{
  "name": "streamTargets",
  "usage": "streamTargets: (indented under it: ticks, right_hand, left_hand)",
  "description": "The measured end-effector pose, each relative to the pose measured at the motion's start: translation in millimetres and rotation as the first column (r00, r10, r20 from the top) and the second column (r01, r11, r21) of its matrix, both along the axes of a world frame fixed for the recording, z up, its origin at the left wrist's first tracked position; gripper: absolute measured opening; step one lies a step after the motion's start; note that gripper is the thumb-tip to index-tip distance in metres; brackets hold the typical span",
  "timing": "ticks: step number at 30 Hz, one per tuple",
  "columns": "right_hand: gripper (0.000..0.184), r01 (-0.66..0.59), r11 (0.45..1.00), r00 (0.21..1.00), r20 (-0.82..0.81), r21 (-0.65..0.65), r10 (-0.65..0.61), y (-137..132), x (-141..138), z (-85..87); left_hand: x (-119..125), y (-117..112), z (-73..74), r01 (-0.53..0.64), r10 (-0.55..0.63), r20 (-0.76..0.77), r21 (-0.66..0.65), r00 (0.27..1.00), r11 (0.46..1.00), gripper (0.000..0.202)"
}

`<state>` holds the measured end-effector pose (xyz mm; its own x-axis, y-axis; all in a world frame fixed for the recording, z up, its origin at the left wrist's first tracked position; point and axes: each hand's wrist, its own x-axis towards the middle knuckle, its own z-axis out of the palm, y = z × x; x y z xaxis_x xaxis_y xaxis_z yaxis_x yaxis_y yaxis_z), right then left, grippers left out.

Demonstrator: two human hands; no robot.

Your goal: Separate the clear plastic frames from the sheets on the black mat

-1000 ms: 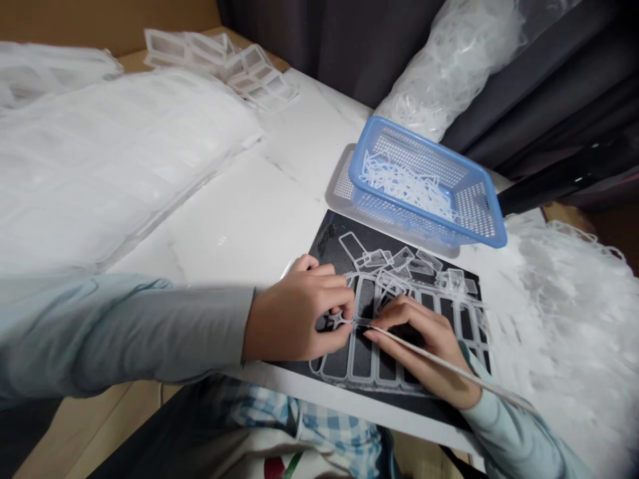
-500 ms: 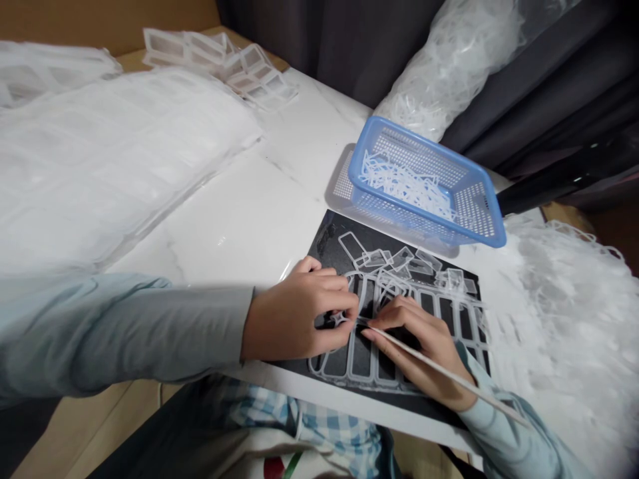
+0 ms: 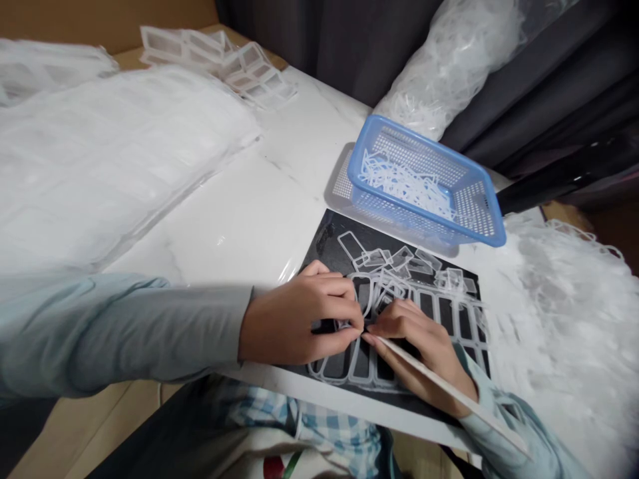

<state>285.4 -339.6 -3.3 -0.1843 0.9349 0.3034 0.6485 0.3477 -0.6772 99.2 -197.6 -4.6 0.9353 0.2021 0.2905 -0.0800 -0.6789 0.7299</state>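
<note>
A clear plastic sheet of rectangular frames (image 3: pixel 444 313) lies on a black mat (image 3: pixel 329 243) at the table's near edge. My left hand (image 3: pixel 294 322) rests on the sheet's left end, thumb and fingers pinched on a small bit of clear plastic. My right hand (image 3: pixel 424 349) is closed round a thin pale stick (image 3: pixel 449 389), whose tip meets the left fingertips at the sheet. Several loose clear frame pieces (image 3: pixel 394 259) lie on the mat beyond the hands.
A blue mesh basket (image 3: pixel 479 199) holding white plastic scraps sits behind the mat. Stacks of white plastic sheets (image 3: pixel 110 153) cover the table's left side. Heaps of white scrap (image 3: pixel 574 313) lie at the right and in a bag (image 3: pixel 449 60) at the back.
Both hands have drawn closer together; the left pinch has shifted slightly right and the stick's tip has moved in to meet it. The sheet's left end has lifted a little.
</note>
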Motion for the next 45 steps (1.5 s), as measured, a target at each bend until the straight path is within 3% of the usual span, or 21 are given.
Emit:
streamTargets:
  ticks: [6, 11, 15, 24, 38, 45]
  right_hand:
    - [0.014, -0.007, 1.0, 1.0, -0.025, -0.019, 0.007, -0.6, -0.8, 0.4]
    - [0.016, 0.078, 0.996, 0.977, -0.194, -0.041, -0.084, -1.1, -3.5, 3.2]
    - [0.015, 0.09, 0.993, 0.962, -0.253, -0.077, -0.106, 0.4, -3.6, 5.1]
    - [0.013, 0.063, 0.991, 0.976, -0.201, -0.118, -0.086, -1.0, -3.8, 2.8]
    - [0.008, -0.064, 0.997, 0.998, -0.025, -0.047, 0.063, 4.4, -1.9, -1.9]
    - [0.011, 0.055, 0.998, 0.998, -0.034, 0.011, -0.054, 2.1, -3.6, 2.1]
  left_hand:
    - [0.3, -0.7, 2.3, 0.013, -0.014, 0.059, 0.014, 0.998, 1.0, 0.012]
    - [1.0, -1.4, 4.8, -0.081, 0.081, -0.023, 0.012, 0.996, 0.997, 0.013]
    - [0.4, -1.6, 4.6, -0.075, 0.075, -0.03, 0.006, 0.997, 0.997, 0.012]
    - [0.8, -1.6, 3.7, -0.053, 0.054, -0.044, 0.032, 0.998, 0.998, 0.012]
    - [-0.6, -1.0, -1.6, 0.111, -0.115, 0.093, 0.045, 0.989, 0.993, 0.014]
    - [-0.1, -1.4, -2.6, 0.065, -0.067, 0.069, 0.029, 0.995, 0.997, 0.011]
